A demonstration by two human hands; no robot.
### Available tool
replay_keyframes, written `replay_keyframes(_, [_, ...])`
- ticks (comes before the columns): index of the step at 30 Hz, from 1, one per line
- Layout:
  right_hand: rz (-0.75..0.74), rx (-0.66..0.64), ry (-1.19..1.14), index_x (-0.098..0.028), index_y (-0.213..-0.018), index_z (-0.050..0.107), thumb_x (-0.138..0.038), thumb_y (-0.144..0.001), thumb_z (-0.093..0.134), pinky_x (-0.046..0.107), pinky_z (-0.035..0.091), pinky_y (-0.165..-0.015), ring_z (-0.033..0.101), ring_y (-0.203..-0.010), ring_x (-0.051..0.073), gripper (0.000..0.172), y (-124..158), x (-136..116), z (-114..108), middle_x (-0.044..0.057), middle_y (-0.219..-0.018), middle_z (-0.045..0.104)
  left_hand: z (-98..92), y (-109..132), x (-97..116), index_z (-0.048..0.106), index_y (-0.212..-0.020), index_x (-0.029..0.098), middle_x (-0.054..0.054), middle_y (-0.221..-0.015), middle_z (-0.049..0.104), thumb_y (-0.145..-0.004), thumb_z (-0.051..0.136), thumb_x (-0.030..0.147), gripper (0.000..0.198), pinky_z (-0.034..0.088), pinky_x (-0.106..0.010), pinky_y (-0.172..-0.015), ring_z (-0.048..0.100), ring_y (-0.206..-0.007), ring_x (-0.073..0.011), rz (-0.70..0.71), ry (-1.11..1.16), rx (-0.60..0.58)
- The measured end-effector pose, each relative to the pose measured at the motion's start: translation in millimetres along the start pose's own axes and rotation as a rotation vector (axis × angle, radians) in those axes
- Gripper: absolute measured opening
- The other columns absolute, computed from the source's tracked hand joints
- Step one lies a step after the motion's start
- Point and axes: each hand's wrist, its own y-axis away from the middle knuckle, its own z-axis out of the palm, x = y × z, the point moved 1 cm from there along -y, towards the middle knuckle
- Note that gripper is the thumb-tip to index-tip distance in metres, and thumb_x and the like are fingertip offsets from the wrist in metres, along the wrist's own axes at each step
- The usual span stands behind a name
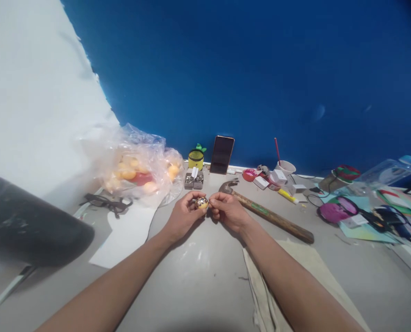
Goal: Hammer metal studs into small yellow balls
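Observation:
Above the middle of the table, my left hand (184,213) grips a small round yellowish ball (202,203) dotted with shiny metallic spots. Close against its right side is my right hand (226,210), thumb and fingertips pinched together; whatever may be between them is too small to make out. Just behind my hands stands a small grey box (193,180) with compartments of tiny shiny pieces. A claw hammer (264,210) with a wooden handle lies to the right of my right hand.
A clear plastic bag (132,170) of yellow balls sits at the back left, near black glasses (108,203). A phone (222,154) leans on the blue wall. Rightward are a paper cup (285,168), a yellow tube (288,196) and a magenta pouch (337,210). Cloth (305,276) lies under my right forearm.

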Motion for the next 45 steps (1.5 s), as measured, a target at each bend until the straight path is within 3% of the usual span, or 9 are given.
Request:
replay_keyframes(7, [0.000,-0.008,0.004,-0.016,-0.076,0.067,-0.044,-0.060,0.100,0.019,0.036,-0.047,0.047,-0.050,0.006,0.046,-0.2,-1.8,-1.2,-0.001,-0.064,0.064,0.2,-0.6,1.5,0.064,-0.113,0.019,-0.001,-0.089,0.069,-0.077,0.085,0.037,0.045,0.056,-0.031,-0.077,0.066,-0.078,-0.0144,-0.021,0.078,-0.050])
replay_keyframes(19, [0.004,-0.028,0.012,-0.017,-0.077,0.069,-0.042,-0.065,0.097,0.020,0.037,-0.045,0.047,-0.049,0.008,0.040,-1.4,2.0,-3.9,-0.001,-0.060,0.062,2.6,1.6,4.1,0.057,-0.103,0.021,-0.002,-0.098,0.067,-0.078,0.081,0.031,0.036,0.055,-0.029,-0.076,0.067,-0.086,-0.0167,0.036,-0.055,-0.021])
replay_keyframes(25, [-0.012,-0.012,0.011,-0.016,-0.077,0.068,-0.043,-0.061,0.099,0.020,0.036,-0.046,0.046,-0.049,0.007,0.044,0.6,0.0,-0.3,0.000,-0.064,0.065,0.2,0.3,-1.5,0.062,-0.125,0.019,-0.008,-0.116,0.069,-0.078,0.076,0.029,0.050,0.056,-0.034,-0.081,0.068,-0.094,-0.0216,0.026,-0.172,-0.021])
replay_keyframes(34, [-0.012,-0.031,0.093,-0.017,-0.076,0.068,-0.049,-0.061,0.097,0.021,0.036,-0.046,0.044,-0.046,0.007,0.046,2.8,0.0,3.1,-0.003,-0.054,0.059,0.7,-0.1,-2.1,0.062,-0.105,0.020,0.000,-0.094,0.066,-0.077,0.074,0.027,0.031,0.052,-0.030,-0.077,0.063,-0.084,-0.0186,0.119,-0.298,0.014])
replay_keyframes(39, [-0.034,-0.021,0.119,-0.017,-0.076,0.068,-0.050,-0.062,0.096,0.022,0.036,-0.047,0.044,-0.046,0.007,0.045,2.7,0.7,2.7,-0.003,-0.054,0.059,0.2,-0.1,-4.2,0.066,-0.119,0.019,-0.006,-0.112,0.072,-0.080,0.073,0.029,0.041,0.053,-0.037,-0.092,0.067,-0.098,-0.0244,0.145,-0.340,0.007])
replay_keyframes(45, [-0.065,-0.001,0.176,-0.016,-0.075,0.069,-0.048,-0.063,0.095,0.021,0.036,-0.047,0.046,-0.047,0.007,0.042,2.9,0.7,2.8,-0.002,-0.058,0.062,0.6,2.4,-3.5,0.070,-0.116,0.020,-0.008,-0.116,0.073,-0.084,0.071,0.030,0.034,0.049,-0.041,-0.104,0.067,-0.108,-0.0278,0.213,-0.427,0.015])
